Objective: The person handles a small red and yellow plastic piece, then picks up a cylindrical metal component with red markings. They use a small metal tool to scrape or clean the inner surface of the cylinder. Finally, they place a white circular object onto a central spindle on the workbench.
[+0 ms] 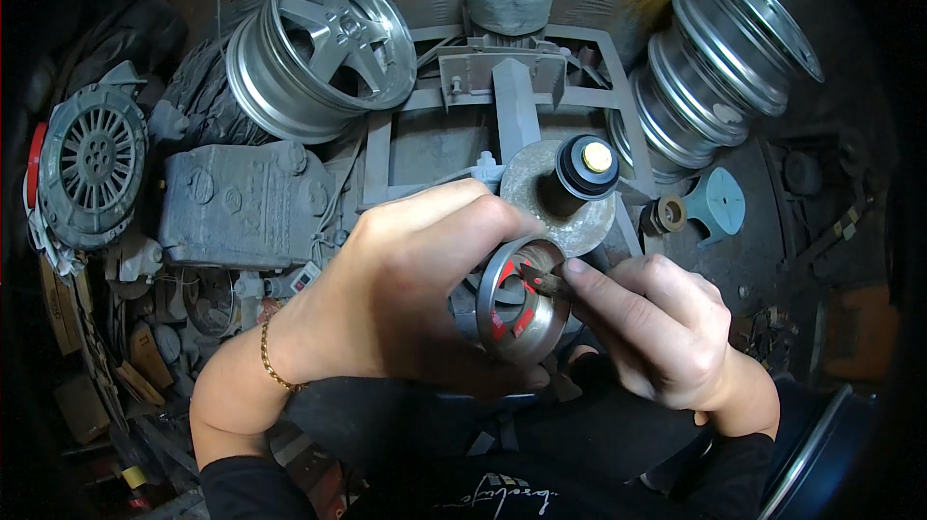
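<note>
Centrally, the left hand wraps its fingers tight around a round, dull metal ring part with curved inner vanes daubed red, held near the person's lap. The right hand pinches a small dark stick-like tool between thumb and fingertips, its tip touching the part's inside. Just beyond stands a grey metal frame carrying a rough disc and a black spindle capped yellow. Far left lies a shiny spoked alloy wheel; far right, stacked ribbed steel rims. At left sits a dusty cast block beside a finned clutch plate.
</note>
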Available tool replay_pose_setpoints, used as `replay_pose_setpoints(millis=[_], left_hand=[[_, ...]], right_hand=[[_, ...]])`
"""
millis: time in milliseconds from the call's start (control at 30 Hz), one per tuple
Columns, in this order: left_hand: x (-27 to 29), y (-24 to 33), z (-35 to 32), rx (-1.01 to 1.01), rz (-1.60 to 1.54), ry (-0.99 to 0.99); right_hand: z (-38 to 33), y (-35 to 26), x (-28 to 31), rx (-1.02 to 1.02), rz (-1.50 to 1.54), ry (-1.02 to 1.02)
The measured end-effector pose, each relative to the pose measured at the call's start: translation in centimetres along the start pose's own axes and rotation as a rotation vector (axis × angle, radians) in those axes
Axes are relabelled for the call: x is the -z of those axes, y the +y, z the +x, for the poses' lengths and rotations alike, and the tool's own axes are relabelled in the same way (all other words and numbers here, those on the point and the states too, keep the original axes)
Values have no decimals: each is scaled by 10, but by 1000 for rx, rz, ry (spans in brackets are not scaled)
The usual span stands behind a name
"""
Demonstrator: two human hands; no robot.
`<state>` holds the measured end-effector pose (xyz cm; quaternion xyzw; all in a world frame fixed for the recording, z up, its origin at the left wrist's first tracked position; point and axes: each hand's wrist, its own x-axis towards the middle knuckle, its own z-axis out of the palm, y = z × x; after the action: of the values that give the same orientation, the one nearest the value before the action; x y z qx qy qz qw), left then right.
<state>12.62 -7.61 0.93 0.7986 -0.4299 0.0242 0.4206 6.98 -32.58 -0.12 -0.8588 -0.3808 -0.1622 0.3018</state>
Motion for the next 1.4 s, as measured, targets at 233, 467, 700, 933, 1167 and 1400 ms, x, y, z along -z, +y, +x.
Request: replay_pose_setpoints(millis=[233,467,700,933,1167,1400], left_hand=[[-5,-3,-1,-57,31,15],[-8,-2,-4,-56,74,59],[-7,0,-3,8,57,31],[-5,2,-4,39,37,33],[-3,3,-3,53,-2,5],[-1,0,-4,65,-44,-28]], right_hand=[[0,0,1,-15,14,-64],[-4,-1,-5,-46,64,-24],[-3,-2,-3,-27,12,83],[-1,-2,-2,-19,19,47],[1,1,-1,49,-18,25],[3,2,-1,66,-7,38]])
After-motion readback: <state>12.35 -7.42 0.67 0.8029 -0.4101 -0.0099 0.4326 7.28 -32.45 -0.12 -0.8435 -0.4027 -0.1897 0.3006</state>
